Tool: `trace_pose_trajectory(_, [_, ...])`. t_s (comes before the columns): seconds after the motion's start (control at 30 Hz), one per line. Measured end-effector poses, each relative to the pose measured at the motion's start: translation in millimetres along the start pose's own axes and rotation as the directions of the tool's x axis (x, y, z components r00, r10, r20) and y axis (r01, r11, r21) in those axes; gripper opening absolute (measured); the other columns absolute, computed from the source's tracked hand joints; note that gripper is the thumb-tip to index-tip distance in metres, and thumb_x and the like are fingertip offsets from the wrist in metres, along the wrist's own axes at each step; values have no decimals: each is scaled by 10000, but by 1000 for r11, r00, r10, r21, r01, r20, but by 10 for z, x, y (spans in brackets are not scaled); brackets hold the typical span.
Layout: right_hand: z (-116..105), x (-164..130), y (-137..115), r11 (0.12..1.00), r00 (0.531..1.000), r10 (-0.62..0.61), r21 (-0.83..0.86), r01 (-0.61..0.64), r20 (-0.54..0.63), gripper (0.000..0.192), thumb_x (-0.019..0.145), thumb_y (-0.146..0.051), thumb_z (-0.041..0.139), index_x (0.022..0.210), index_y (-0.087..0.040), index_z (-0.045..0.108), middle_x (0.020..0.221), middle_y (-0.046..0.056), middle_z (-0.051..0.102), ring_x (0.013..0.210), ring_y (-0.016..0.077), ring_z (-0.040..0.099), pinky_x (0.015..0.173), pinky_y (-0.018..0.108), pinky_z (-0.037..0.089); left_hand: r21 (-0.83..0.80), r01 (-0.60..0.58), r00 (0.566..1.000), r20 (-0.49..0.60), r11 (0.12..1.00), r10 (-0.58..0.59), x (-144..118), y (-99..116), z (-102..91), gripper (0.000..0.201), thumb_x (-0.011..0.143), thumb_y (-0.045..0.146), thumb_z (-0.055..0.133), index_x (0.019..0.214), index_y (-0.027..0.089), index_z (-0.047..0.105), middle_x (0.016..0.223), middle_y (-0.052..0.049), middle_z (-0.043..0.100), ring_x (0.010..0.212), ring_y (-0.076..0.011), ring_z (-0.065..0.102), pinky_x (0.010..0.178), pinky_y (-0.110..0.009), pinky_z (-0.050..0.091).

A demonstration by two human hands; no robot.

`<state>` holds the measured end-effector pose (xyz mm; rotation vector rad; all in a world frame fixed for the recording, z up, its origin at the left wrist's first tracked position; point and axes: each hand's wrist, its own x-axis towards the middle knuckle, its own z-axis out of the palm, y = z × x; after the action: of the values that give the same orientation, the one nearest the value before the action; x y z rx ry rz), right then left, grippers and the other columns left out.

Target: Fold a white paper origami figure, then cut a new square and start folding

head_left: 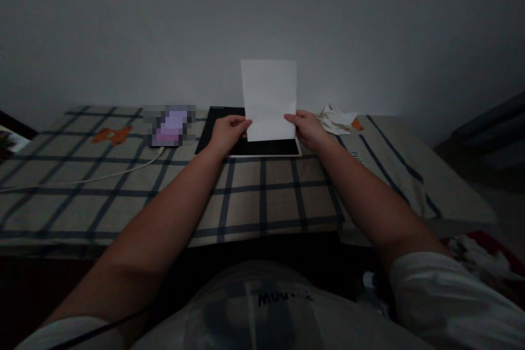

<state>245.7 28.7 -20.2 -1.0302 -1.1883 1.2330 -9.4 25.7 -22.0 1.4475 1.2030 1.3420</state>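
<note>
I hold a white sheet of paper point(269, 97) upright in front of the wall. My left hand point(227, 132) pinches its lower left edge. My right hand point(307, 128) pinches its lower right edge. Under the sheet a black pad with a pale rim point(262, 147) lies flat on the checked cloth of the table point(262, 191).
A phone point(169, 126) lies left of the pad, with a white cable point(94, 177) running off to the left. Crumpled paper scraps point(337, 119) sit to the right. An orange figure point(112, 134) is printed on the cloth. A dark object point(488, 126) stands at far right.
</note>
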Motion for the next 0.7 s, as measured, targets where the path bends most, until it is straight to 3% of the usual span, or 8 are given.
trace_pose_trajectory(0.37, [20,-4,-6,1000,1000,10,25,-10,4,358,766,-496,925,917,-232,735,1064,70,830,1088,249,758,1039,447,620,55,-37,998,-56,998,40,-13,63,-8,114,849,260,818,892,162,780,790,-30,758,666,-142,668,671,-267,552])
trace_pose_trajectory(0.5, [-1,-5,7,999,998,23,25,-25,52,382,768,-532,930,931,-240,746,1101,70,836,1104,247,761,1056,456,621,83,-51,993,-100,995,59,6,42,-24,128,849,282,818,914,175,792,766,-17,751,646,-136,645,641,-252,504])
trace_pose_trajectory(0.7, [-35,-20,13,999,991,23,40,-28,134,299,790,-423,930,987,-238,802,1188,80,835,1096,237,760,1098,469,600,137,-58,991,-113,989,74,-29,117,-36,120,851,286,807,883,172,787,724,-11,725,660,-149,635,646,-258,483])
